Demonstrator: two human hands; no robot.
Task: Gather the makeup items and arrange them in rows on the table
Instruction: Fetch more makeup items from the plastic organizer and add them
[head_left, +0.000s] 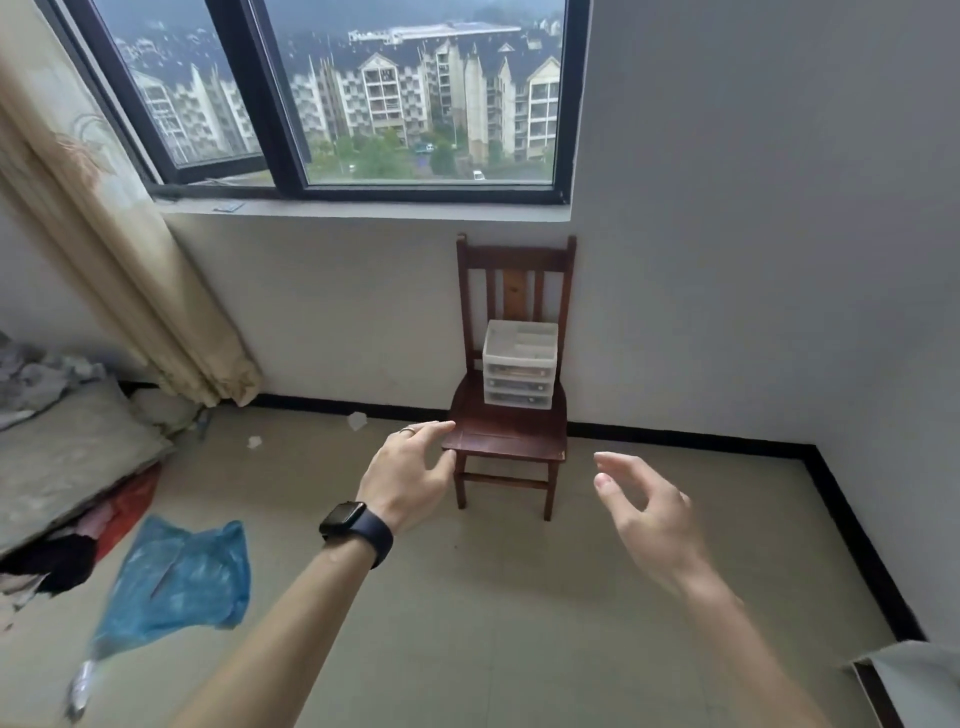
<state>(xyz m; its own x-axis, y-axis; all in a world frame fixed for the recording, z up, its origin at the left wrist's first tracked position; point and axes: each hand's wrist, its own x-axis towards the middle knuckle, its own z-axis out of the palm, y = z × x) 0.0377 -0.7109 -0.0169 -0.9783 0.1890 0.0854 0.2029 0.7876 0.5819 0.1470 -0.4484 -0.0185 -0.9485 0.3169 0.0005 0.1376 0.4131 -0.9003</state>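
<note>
Chair seat edge (501, 453) beyond left hand (410, 480)

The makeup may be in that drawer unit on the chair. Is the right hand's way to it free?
Probably yes: the right hand is open, empty, and nothing stands between it and the drawer unit on the chair.

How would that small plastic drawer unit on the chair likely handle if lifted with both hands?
The drawer unit looks like thin translucent plastic, so probably light and rigid. Its stacked drawers could slide out if tilted. Smooth sides may feel slippery.
</note>
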